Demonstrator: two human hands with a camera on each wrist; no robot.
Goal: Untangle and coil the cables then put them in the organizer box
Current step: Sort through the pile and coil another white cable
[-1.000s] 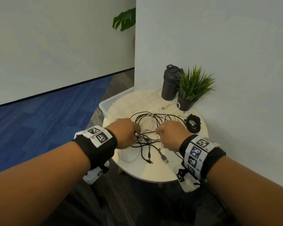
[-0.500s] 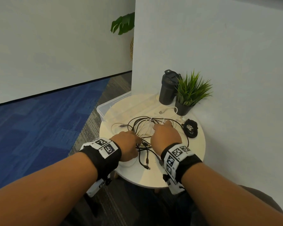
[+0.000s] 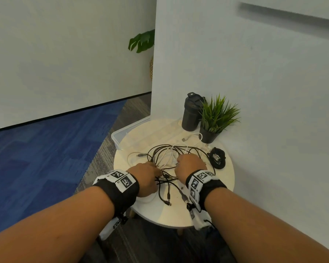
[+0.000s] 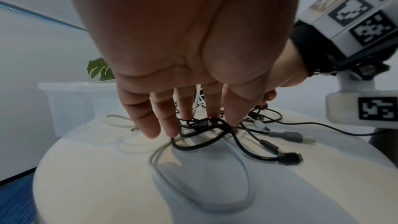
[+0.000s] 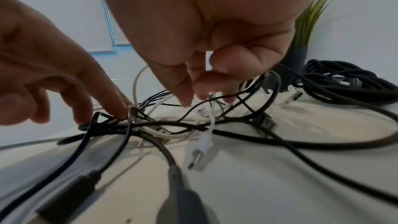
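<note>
A tangle of black, white and grey cables (image 3: 169, 160) lies on the round white table (image 3: 224, 186). My left hand (image 3: 146, 175) reaches down with straight fingers (image 4: 168, 125) that press on black strands of the tangle (image 4: 200, 140). My right hand (image 3: 189, 165) has curled fingers; it pinches a white cable (image 5: 208, 60) between thumb and fingers, and the cable's white plug (image 5: 201, 146) hangs below. A coiled black cable (image 3: 217, 158) lies apart at the right. The clear organizer box (image 3: 122, 133) stands beyond the table's left edge.
A black bottle (image 3: 192, 112) and a small potted plant (image 3: 217, 118) stand at the table's back by the white wall. Loose plugs (image 4: 288, 157) trail toward the near edge. Blue carpet (image 3: 36, 158) lies to the left.
My right hand has moved left and further into the tangle, closer to my left hand. My left hand stays on the cables. The head view has tilted up.
</note>
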